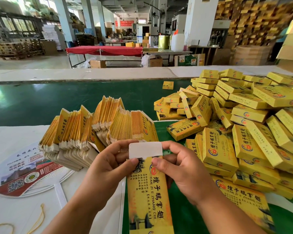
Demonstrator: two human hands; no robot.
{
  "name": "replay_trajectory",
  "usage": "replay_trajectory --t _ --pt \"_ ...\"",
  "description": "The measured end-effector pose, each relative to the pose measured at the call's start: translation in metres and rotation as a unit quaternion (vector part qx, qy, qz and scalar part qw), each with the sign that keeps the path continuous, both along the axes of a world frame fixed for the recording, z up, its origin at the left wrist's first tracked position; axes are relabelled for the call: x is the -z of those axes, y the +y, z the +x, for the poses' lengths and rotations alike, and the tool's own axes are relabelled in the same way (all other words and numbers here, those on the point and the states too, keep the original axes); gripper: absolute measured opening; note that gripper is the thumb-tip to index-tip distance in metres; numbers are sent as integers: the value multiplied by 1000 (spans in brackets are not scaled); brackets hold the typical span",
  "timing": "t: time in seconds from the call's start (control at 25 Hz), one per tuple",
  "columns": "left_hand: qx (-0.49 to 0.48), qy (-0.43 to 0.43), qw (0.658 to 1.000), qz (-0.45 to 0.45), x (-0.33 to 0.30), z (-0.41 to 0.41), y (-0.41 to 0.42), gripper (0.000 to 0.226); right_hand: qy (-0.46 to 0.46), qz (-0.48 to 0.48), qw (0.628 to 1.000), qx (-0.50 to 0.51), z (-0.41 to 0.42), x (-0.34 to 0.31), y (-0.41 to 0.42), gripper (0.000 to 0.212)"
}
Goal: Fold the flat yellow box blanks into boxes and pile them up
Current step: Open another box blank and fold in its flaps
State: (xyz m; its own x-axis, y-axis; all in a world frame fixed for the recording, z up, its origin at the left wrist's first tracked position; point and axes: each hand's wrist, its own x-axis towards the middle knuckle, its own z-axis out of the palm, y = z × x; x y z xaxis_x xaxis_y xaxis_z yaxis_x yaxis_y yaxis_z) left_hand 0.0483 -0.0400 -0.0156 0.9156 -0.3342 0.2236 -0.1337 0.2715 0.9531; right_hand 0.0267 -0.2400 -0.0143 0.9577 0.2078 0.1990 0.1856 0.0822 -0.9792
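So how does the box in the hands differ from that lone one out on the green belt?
The held box is gripped by left hand and right hand, white flap up and unclosed; the lone box lies closed, untouched, far off on the green belt. Both are yellow.

The fanned stack of flat yellow cardboard box blanks (98,127) stands left of the heap of folded yellow cardboard boxes (240,125); the round printed paper fan (24,173) lies left, nearer than the stack.
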Motion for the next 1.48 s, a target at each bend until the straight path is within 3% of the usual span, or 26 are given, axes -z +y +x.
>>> replay_trajectory --t 0.2,0.52,0.68,0.92,1.16,1.32,1.48 --pt "0 -14 1000 4 1 0 0 10 -11 17 1000 -3 1 2 -1 18" --pt "-15 -11 1000 12 0 0 -1 4 -29 28 999 18 3 3 2 13" --pt "-21 5 999 23 -4 -1 2 40 -46 -11 999 25 -1 3 4 8" --pt "-30 36 998 32 2 3 1 12 -54 -39 997 43 -1 6 7 10" --pt "0 68 992 102 3 3 2 31 -51 -28 997 50 1 9 5 14" --pt "-13 53 993 104 5 4 2 30 -52 -21 998 39 1 8 6 20" --pt "-6 45 993 111 6 3 0 25 -72 -75 991 80 1 9 6 23"
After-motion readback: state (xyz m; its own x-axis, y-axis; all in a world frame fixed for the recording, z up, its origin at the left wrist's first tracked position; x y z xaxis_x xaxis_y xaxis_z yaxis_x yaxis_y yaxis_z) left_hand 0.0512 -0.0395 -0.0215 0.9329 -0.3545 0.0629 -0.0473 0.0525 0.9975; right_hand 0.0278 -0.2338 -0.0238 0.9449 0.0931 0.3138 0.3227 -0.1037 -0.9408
